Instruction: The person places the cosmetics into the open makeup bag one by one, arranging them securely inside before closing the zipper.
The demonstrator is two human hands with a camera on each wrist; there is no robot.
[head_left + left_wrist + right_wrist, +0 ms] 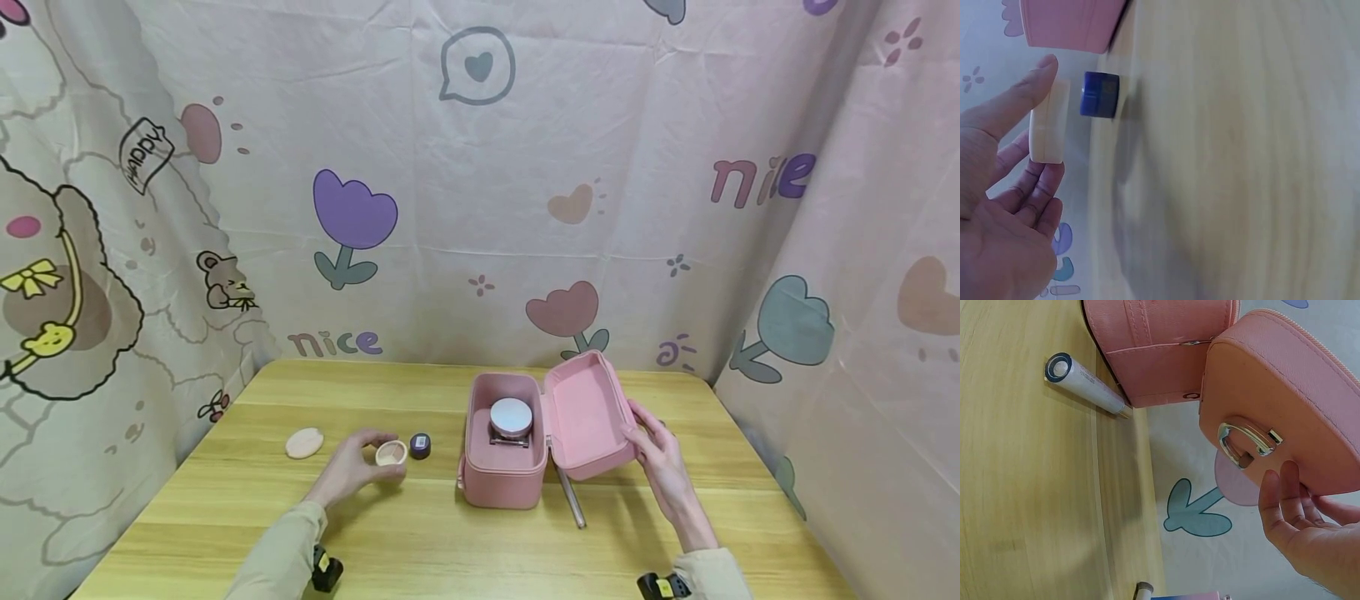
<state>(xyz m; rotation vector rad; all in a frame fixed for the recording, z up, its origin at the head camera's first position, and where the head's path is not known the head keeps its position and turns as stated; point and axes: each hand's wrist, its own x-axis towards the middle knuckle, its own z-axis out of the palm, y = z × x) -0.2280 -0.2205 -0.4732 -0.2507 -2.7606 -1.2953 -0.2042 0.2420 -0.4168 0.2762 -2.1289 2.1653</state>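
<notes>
A person's left hand pinches a round, pale-rimmed compact between thumb and fingers, raised above a wood-grain bench, as the right hand grips the edge of the open lid of a pink case. Seen from the head, the compact is at nine o'clock from the case, its face showing beige sections. Just beside it at three o'clock stands a small dark-blue jar, apart from the left hand; a pale, flat oval pad lies at nine o'clock, near that hand. The lid leans out between two and three o'clock from the case, with the right hand at its far edge; the right wrist view shows a handle with gold-coloured metal on its outer face. Inside the case sits a white-topped round container, with a small item mostly hidden beneath it. At four o'clock from the case, a slim tube lies on the bench, one end hidden under the lid. A brown-capped item is cut off at six o'clock in the right wrist view. A printed curtain hangs behind at twelve o'clock.
</notes>
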